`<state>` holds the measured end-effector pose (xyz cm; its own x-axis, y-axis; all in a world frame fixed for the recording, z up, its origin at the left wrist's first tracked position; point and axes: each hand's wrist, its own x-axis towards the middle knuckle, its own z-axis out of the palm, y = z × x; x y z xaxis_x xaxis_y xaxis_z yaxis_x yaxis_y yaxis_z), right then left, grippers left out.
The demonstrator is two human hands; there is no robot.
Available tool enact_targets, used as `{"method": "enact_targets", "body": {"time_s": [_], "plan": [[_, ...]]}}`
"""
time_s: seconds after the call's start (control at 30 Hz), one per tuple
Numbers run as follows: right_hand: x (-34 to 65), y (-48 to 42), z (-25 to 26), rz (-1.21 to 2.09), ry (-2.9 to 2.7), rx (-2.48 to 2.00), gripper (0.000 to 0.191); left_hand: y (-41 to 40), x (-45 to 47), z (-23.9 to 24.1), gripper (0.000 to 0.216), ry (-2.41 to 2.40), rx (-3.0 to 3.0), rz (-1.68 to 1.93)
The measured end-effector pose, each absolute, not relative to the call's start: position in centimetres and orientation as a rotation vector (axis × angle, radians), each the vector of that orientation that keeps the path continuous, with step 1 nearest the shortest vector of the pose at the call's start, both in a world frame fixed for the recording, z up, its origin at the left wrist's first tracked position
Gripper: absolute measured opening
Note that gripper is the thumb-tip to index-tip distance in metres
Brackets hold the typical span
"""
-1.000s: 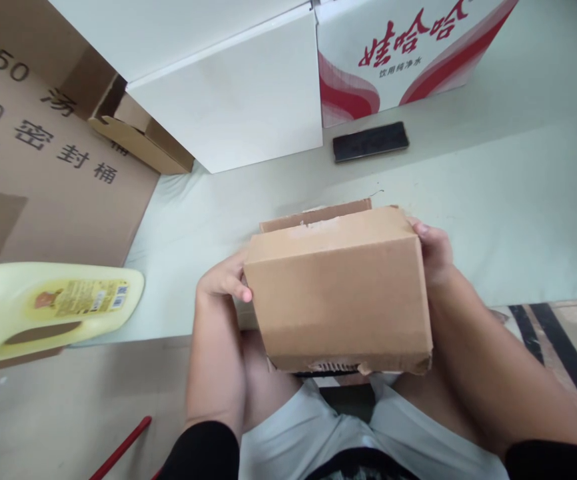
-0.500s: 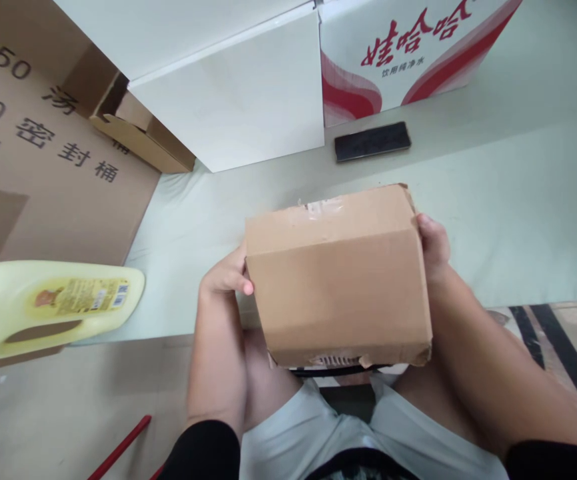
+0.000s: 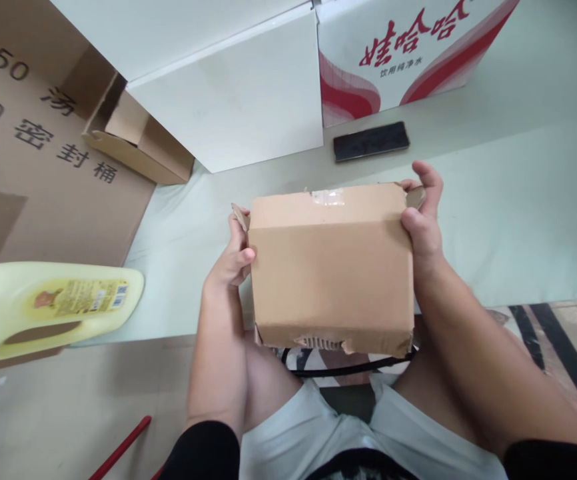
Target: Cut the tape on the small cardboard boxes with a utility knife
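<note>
A brown cardboard box (image 3: pixel 331 267) sits between my two hands above my lap, its top face tilted toward me, with torn tape along its far edge. My left hand (image 3: pixel 233 257) grips the box's left side, thumb on the front and fingers pressing a small side flap. My right hand (image 3: pixel 421 217) clasps the right side, fingers curled over the far upper corner and its flap. Both hands are closed on the box.
A pale green table (image 3: pixel 493 200) lies ahead with a black phone (image 3: pixel 371 141) on it. Behind stand a white box (image 3: pixel 228 93) and a red-and-white printed carton (image 3: pixel 408 47). A large brown carton (image 3: pixel 43 153) and a yellow jug (image 3: pixel 43 303) are at left. A red stick (image 3: pixel 121 450) lies on the floor.
The box has been turned and lifted slightly away from me. My right hand slid up to its far right corner, and my left hand moved up onto the left flap.
</note>
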<state>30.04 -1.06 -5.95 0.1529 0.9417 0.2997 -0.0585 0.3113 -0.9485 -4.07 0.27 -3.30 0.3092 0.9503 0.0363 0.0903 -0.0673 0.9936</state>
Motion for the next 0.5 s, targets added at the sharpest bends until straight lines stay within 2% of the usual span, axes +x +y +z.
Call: {"method": "enact_targets", "body": {"time_s": [0.1,0.23,0.43,0.5], "plan": [[30.8,-0.4,-7.0,0.849,-1.179,-1.052,0.082,0.5,-3.7,-3.4,0.111,1.074,1.312,0.940],[31.1,-0.2,-6.5,1.088,-1.090,-1.009,0.083,0.9,-3.1,-3.8,0.135,1.378,1.336,1.040],[29.9,-1.4,-3.5,1.428,-0.959,-1.263,0.101,1.0,-2.7,-3.7,0.133,1.654,1.569,1.146],[29.5,-1.5,-3.2,1.438,-0.898,-1.314,0.096,0.8,-2.4,-3.3,0.131,1.771,1.613,1.141]]}}
